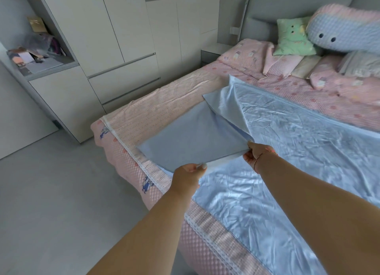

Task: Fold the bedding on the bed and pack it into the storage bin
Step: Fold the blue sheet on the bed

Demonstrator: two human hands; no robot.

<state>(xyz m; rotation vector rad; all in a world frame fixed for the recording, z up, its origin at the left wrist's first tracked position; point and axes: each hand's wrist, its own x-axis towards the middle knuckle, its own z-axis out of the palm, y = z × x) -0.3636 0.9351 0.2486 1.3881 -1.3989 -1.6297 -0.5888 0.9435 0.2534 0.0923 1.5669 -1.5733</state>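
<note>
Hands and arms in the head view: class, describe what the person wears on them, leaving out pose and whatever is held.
Both forearms are bare, with no sleeves in view. The right hand has a thin bracelet or cord around its wrist and pinkish nail polish. The left hand wears nothing visible; one pale, light-coloured nail shows.

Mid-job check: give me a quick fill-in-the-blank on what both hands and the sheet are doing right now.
1. Both hands grip the edge of the ____ sheet.
2. The left hand holds the fabric near the bed's lace-trimmed ____ cover.
3. The right hand pinches the turned-over flap, which shows the sheet's ____, matte side, unlike the shiny top.
4. A green cushion leans by the ____.

Missing words: blue; pink; darker; headboard
</note>
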